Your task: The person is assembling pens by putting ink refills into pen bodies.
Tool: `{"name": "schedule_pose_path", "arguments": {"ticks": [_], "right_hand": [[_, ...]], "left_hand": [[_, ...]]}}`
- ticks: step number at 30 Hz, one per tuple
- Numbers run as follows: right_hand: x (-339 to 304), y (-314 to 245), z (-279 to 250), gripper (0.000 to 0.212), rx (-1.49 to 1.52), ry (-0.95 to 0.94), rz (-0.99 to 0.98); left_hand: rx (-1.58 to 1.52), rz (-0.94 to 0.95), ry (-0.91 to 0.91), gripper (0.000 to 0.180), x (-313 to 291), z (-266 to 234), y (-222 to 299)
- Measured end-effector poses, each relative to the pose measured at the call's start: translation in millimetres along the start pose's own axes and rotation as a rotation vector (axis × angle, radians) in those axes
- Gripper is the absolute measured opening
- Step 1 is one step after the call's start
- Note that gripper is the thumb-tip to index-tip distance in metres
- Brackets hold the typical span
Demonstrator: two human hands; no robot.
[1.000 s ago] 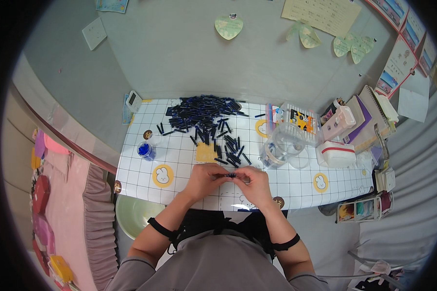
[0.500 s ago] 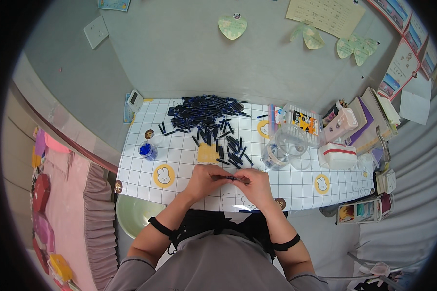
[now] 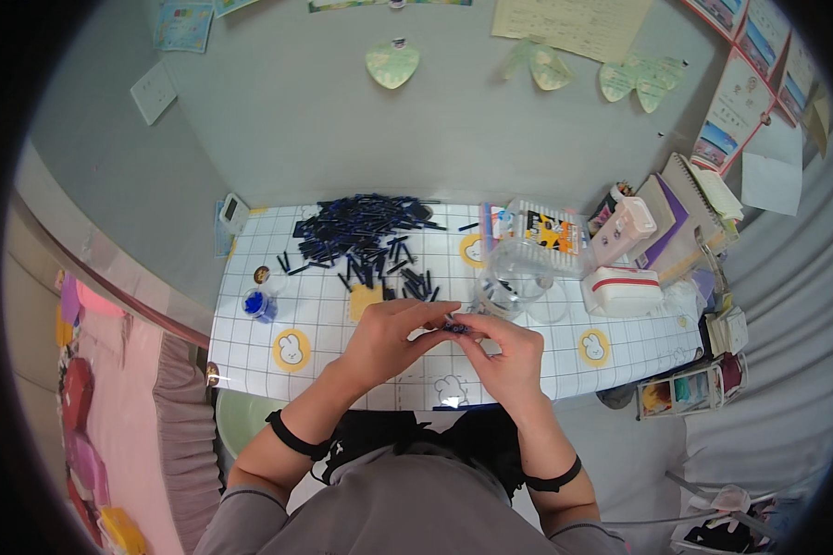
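Note:
Just above the near part of the desk, my left hand [image 3: 384, 340] and my right hand [image 3: 507, 356] meet, fingers closed on a small bundle of dark ink cartridges [image 3: 454, 326]. Its round ends face up between my fingertips, and the fingers hide the rest. Beyond my hands lies a big heap of slim blue-black ink cartridges [image 3: 356, 227], with loose ones trailing down toward my left hand. A small clear jar [image 3: 260, 306] of bright blue bits stands to the left. To the right of the heap is a large clear plastic jar [image 3: 514, 277], its contents hard to make out.
A round clear lid [image 3: 548, 303] lies beside the large jar. Behind are a clear case [image 3: 553, 231], a white pouch [image 3: 623, 291], a pink box [image 3: 623, 229] and upright notebooks [image 3: 690, 203]. A white device [image 3: 234, 215] leans at the back left. The gridded desktop [image 3: 342, 393] ends before my body.
My view has shifted, so the desk things sit further left. Both hands have risen closer, and the bundle is tipped so its ends show between my fingertips.

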State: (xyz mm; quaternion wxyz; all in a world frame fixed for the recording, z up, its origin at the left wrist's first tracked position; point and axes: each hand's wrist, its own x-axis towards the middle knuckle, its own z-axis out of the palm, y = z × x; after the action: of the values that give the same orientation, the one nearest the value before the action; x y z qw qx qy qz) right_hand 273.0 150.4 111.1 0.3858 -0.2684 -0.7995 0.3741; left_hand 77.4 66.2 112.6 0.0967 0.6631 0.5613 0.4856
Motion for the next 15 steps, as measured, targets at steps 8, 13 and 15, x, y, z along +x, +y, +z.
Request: {"name": "schedule_pose_path", "arguments": {"ticks": [8, 13, 15], "right_hand": [[35.3, -4.6, -57.9, 0.021, -0.196, 0.22, -0.211], [48.8, 14.8, -70.4, 0.021, -0.288, 0.261, -0.248], [48.0, 21.3, -72.0, 0.022, -0.304, 0.26, -0.231]], "left_hand": [[0.087, 0.387, 0.212, 0.035, 58.9, 44.1, 12.5], [0.101, 0.293, 0.198, 0.031, 80.9, 68.0, 8.0], [0.114, 0.279, 0.193, 0.031, 82.2, 74.6, 5.7]]}}
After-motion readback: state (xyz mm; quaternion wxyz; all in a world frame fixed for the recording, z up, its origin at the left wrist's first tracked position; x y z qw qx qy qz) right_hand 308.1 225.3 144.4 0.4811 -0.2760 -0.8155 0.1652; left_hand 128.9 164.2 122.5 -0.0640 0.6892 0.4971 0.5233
